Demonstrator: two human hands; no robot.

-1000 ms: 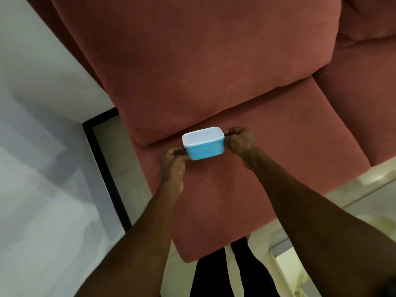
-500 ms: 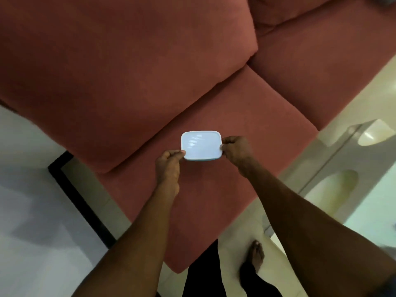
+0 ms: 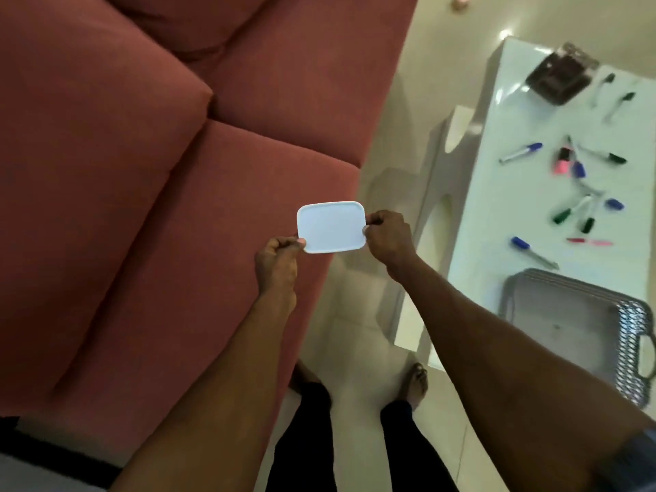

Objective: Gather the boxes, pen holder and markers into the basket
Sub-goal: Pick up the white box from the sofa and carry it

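Observation:
I hold a small box with a white lid [image 3: 331,226] between both hands, seen from straight above so only the lid shows. My left hand [image 3: 277,261] grips its left edge and my right hand [image 3: 387,238] grips its right edge, over the front edge of the sofa seat. On the white table at the right lie several markers [image 3: 575,179], a dark mesh pen holder [image 3: 561,77] at the far end and a grey basket [image 3: 582,332] at the near end.
A red sofa [image 3: 159,193] fills the left of the view. The white table [image 3: 511,214] stands to the right, with a strip of pale tiled floor [image 3: 358,335] between them. My legs and bare feet stand on that strip.
I have lifted the box off the sofa seat and turned right. The table with markers, pen holder and basket has come into view.

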